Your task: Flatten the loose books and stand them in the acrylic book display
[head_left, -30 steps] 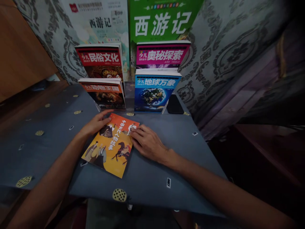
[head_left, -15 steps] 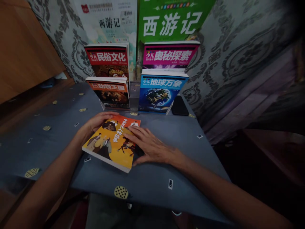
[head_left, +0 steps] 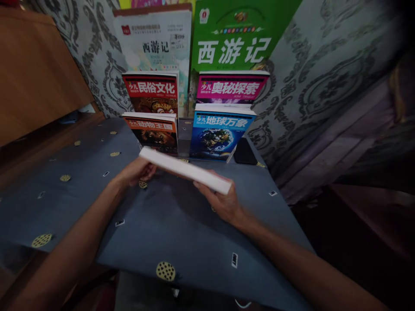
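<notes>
A thick book (head_left: 186, 169) is raised above the blue patterned tablecloth, its white page edge facing me and its cover hidden. My right hand (head_left: 222, 198) grips its right end, thumb on the near side. At the book's left end is my left hand (head_left: 141, 169), its fingers curled in beneath the corner. Behind the book, a stand holds upright books: an orange one (head_left: 155, 134) and a red one (head_left: 154, 93) on the left, a blue one (head_left: 215, 136) and a magenta one (head_left: 230, 88) on the right.
Taller pale (head_left: 155, 43) and green (head_left: 236, 39) books rise at the back. A dark phone-like object (head_left: 245, 151) lies right of the stand. The tablecloth (head_left: 162, 233) reaches the near edge. A wooden panel (head_left: 39, 73) stands at left, patterned wallpaper behind.
The book was lying on the table with its orange-yellow cover up. It is now lifted and tilted, page edge toward me, and my right hand has gone from resting on it to gripping its right end.
</notes>
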The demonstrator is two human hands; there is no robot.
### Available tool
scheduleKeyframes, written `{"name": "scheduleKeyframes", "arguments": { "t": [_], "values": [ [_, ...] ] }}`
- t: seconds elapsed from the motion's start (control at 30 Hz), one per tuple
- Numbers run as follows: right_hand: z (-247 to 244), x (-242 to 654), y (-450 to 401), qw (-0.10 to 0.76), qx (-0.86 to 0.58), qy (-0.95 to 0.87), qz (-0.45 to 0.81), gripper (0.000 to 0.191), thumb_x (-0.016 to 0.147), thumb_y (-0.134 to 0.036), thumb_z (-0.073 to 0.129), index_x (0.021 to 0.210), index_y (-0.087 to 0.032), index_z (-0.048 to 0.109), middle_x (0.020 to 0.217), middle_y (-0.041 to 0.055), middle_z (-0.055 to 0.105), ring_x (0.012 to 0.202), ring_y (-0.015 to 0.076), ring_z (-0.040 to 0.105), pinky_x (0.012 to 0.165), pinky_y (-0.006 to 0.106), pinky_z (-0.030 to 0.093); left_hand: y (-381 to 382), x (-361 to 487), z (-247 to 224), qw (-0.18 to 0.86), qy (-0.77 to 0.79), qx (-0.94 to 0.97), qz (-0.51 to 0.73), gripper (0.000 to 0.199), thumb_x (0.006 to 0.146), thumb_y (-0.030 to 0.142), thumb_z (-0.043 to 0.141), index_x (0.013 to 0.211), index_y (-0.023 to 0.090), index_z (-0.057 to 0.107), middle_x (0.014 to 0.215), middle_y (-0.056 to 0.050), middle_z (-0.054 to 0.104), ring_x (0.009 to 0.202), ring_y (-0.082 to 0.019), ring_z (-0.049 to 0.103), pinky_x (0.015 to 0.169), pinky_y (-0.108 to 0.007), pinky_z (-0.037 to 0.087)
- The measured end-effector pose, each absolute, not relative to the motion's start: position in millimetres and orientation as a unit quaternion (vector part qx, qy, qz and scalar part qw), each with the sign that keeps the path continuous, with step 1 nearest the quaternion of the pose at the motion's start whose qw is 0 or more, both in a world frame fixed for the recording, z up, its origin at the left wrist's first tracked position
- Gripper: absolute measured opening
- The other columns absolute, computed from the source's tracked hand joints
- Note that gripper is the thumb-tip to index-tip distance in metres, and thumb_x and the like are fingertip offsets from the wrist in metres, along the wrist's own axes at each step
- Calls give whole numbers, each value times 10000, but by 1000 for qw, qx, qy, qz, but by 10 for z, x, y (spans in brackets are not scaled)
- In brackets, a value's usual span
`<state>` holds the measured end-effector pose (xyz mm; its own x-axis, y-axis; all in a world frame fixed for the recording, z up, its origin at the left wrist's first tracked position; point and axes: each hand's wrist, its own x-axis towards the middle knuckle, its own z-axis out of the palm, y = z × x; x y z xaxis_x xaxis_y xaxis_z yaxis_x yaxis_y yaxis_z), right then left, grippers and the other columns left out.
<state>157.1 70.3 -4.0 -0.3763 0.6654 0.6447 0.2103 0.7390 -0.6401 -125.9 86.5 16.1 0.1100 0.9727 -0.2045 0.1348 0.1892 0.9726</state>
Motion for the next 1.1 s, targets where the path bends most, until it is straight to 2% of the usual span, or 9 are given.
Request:
{"name": "scheduleKeyframes", "arguments": {
  "t": [0.07, 0.2, 0.27, 0.37, 0.47, 0.63, 0.77, 0.87, 1.1],
  "values": [
    [32, 1530, 700, 526, -315, -731, 298, 243, 922, -386, 640, 1101, -255, 738, 1040, 31, 795, 910, 233, 749, 819, 403, 630, 840, -1264, 187, 488, 557, 554, 381, 589, 898, 687, 499, 759, 157, 716, 447, -3, 480, 421, -106, 412, 433, -231, 361],
    [149, 1471, 682, 560, -320, -658, 388, 269, 853, -429, 706, 1037, -237, 742, 1025, 33, 792, 907, 234, 736, 812, 413, 633, 771, -1189, 260, 437, 473, 623, 444, 703, 816, 823, 495, 859, 165, 739, 744, -74, 705, 744, -198, 641, 690, -294, 519],
    [188, 1458, 656, 566, -317, -632, 424, 284, 845, -443, 714, 1040, -237, 736, 1049, 37, 784, 940, 232, 728, 833, 410, 625, 734, -1123, 291, 450, 421, 628, 474, 713, 743, 822, 604, 962, 157, 743, 949, -104, 748, 974, -270, 674, 858, -354, 534],
    [219, 1429, 596, 558, -312, -587, 497, 294, 852, -467, 706, 1036, -239, 720, 1045, 39, 775, 928, 228, 729, 811, 396, 625, 667, -999, 330, 470, 399, 616, 491, 707, 638, 657, 822, 1133, 169, 689, 1140, -102, 736, 1121, -318, 660, 956, -393, 527],
    [214, 1378, 543, 532, -301, -542, 576, 310, 850, -477, 700, 1039, -232, 698, 1031, 45, 773, 883, 230, 737, 772, 392, 630, 594, -866, 369, 502, 425, 585, 476, 733, 629, 486, 886, 1230, 180, 599, 1250, -113, 708, 1152, -328, 662, 939, -386, 552],
    [140, 1335, 563, 478, -303, -518, 641, 382, 824, -519, 711, 1028, -199, 679, 1030, 77, 774, 902, 249, 744, 784, 388, 626, 573, -808, 396, 579, 433, 518, 457, 763, 640, 363, 891, 1281, 181, 519, 1290, -148, 687, 1107, -317, 694, 908, -384, 576],
    [34, 1379, 684, 451, -335, -533, 633, 458, 808, -565, 698, 1090, -211, 625, 975, 73, 777, 791, 232, 748, 619, 325, 610, 654, -928, 298, 659, 434, 482, 381, 811, 604, 328, 915, 1288, 190, 502, 1245, -152, 707, 1006, -295, 730, 842, -372, 594],
    [-81, 1410, 787, 430, -362, -539, 628, 475, 770, -528, 740, 1102, -224, 588, 905, 49, 776, 705, 212, 740, 527, 284, 578, 713, -999, 167, 647, 462, 498, 347, 834, 585, 327, 928, 1284, 192, 494, 1244, -143, 703, 1027, -296, 723, 831, -370, 597],
    [-287, 1417, 884, 415, -386, -539, 623, 461, 732, -431, 767, 1097, -226, 573, 900, 30, 766, 714, 204, 739, 500, 267, 577, 766, -1050, 54, 598, 488, 552, 315, 761, 632, 368, 895, 1263, 181, 513, 1208, -129, 711, 1049, -296, 711, 824, -373, 595]
  ]
}}
